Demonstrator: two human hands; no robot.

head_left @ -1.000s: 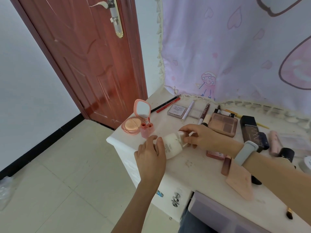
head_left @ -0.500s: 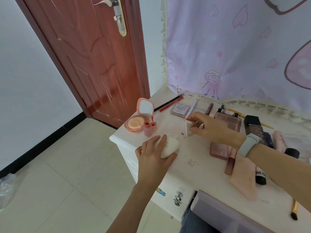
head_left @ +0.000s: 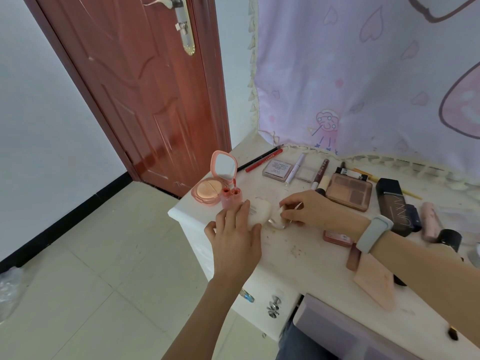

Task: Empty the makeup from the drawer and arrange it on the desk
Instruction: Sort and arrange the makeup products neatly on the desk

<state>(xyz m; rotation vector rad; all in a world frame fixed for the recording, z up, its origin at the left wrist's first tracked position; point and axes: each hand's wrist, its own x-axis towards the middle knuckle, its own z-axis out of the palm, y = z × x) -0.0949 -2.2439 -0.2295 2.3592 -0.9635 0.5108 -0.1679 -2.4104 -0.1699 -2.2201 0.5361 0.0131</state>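
Glossy red-brown wood door [head_left: 145,100], brass-look metal handle plate [head_left: 187,35]. Matt white desk [head_left: 298,258], scuffed. Thin lilac cloth curtain [head_left: 363,74]. Shiny pink plastic compact [head_left: 215,183]. Smooth beige floor tiles [head_left: 91,281]. Matt grey wristband [head_left: 374,233].

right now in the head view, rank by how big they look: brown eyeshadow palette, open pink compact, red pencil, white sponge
1. open pink compact
2. brown eyeshadow palette
3. white sponge, partly hidden under the left hand, so its rank is unsure
4. red pencil, long but thinnest

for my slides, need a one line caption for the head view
Left hand rests on a white case while right hand pinches a clear lid on the makeup-covered desk.
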